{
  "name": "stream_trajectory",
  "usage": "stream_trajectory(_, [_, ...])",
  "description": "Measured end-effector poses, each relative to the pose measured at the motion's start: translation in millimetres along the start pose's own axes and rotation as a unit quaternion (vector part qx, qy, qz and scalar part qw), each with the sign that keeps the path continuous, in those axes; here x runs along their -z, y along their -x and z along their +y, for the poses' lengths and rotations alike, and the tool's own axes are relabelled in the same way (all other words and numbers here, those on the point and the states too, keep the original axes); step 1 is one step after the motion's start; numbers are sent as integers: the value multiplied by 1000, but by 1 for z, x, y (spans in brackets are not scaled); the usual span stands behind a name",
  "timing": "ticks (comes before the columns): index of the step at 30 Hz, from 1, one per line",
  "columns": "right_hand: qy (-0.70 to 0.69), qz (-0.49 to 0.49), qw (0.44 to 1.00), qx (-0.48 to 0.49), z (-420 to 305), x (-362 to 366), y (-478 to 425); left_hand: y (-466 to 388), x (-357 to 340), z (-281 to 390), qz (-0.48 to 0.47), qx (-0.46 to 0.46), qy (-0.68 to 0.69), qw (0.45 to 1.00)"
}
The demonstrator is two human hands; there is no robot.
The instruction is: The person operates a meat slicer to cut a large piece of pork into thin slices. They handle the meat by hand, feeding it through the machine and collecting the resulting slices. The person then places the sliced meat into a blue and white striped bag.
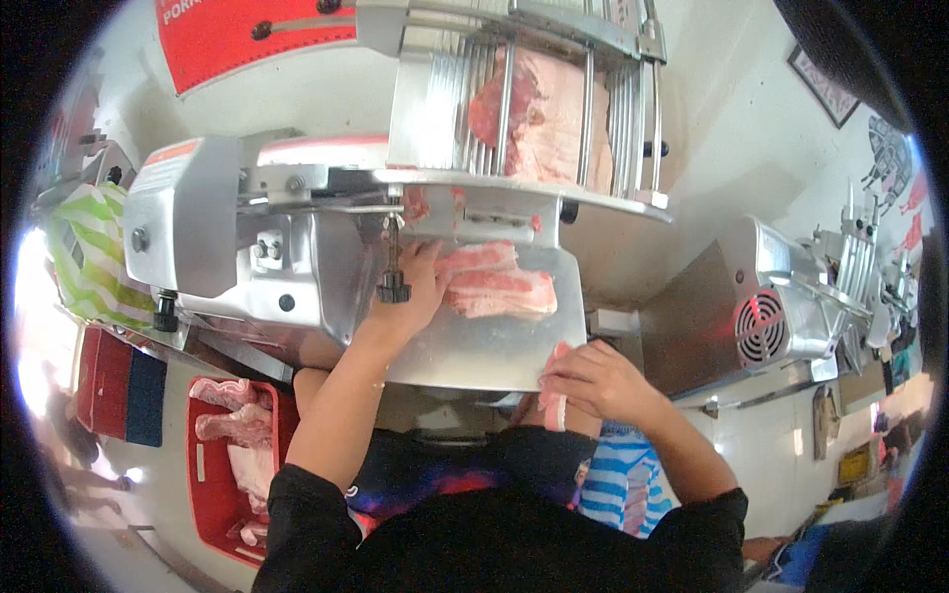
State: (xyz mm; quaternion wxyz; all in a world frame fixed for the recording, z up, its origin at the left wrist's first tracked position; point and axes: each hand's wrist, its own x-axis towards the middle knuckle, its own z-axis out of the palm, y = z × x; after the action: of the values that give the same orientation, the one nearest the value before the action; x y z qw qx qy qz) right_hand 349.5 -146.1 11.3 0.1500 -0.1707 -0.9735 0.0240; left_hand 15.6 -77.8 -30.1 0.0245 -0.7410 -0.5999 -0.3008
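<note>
A metal meat slicer (282, 274) stands before me, with a large slab of raw pork (560, 126) lying behind the rods of its upper carriage (474, 170). Below the carriage, a small stack of pork slices (500, 289) rests on the metal receiving tray (474, 359). My left hand (417, 289) is at the left end of this stack; a black knob (394, 287) partly covers it, and whether its fingers grip a slice cannot be seen. Beyond the tray's front right corner, my right hand (597, 379) pinches a pork strip (552, 411) that hangs down.
Red crate (194, 474) with large raw meat pieces stands on the floor at left. Blue-striped plastic bag (619, 474) is low at right. A second metal machine (764, 296) stands on the right. Scraps of meat (417, 204) cling below the carriage.
</note>
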Motion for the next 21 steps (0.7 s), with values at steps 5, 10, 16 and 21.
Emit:
stream_trajectory(5, [23,272,952,-137,3,11,-36,-23,0,5,-152,66,-23,986])
stream_trajectory(10, [82,226,942,-235,6,-11,-107,-32,16,-7,-109,123,101,981])
stream_trajectory(16, [28,113,944,-309,9,-44,-98,-25,36,24,2,281,579,765])
stream_trajectory(21, [-150,251,880,-374,23,7,-69,-26,29,49,-17,187,725,663])
